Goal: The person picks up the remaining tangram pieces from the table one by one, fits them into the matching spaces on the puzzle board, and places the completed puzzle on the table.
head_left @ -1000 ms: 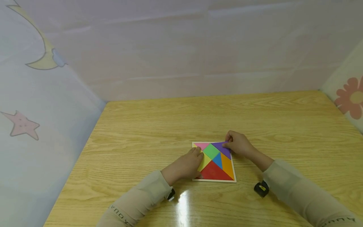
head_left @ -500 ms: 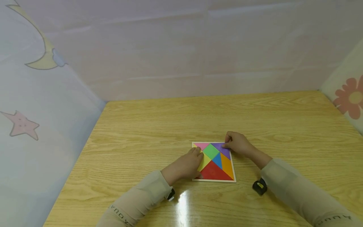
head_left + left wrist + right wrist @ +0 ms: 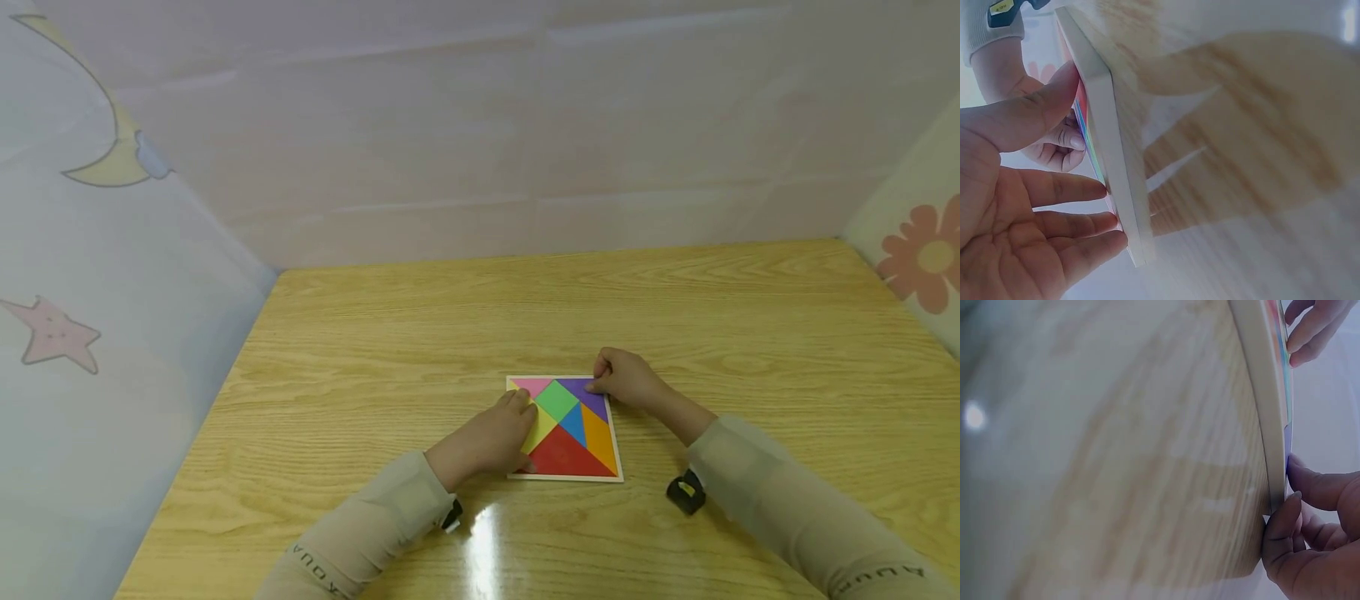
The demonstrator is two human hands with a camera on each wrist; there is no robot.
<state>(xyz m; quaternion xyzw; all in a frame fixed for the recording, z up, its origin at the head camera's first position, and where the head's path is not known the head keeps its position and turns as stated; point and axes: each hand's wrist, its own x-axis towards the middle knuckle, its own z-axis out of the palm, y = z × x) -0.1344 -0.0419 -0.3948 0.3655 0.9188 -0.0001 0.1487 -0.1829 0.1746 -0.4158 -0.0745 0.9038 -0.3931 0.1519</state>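
Note:
A square tangram puzzle (image 3: 557,402) lies flat on the wooden table, its coloured pieces side by side in a pale frame (image 3: 570,478). My left hand (image 3: 491,433) spreads over its left side, fingertips on the yellow piece (image 3: 542,429) and thumb on the red piece (image 3: 570,454). In the left wrist view those fingers (image 3: 1072,187) are nearly straight. At the far right corner, my right hand (image 3: 630,382) has its thumb on the purple piece (image 3: 591,396). The right wrist view shows the curled index finger (image 3: 1284,528) against the frame's corner, opposite the thumb.
Green (image 3: 557,402), blue (image 3: 574,425), orange (image 3: 599,440) and pink (image 3: 534,385) pieces fill the rest of the frame. The wooden table (image 3: 360,350) meets a pale back wall (image 3: 525,150). A black wrist device (image 3: 686,492) hangs under the right sleeve.
The purple piece, which overlapped the frame's far right rim a second ago, now sits within it. The right hand has shifted very slightly; the left hand stays in place.

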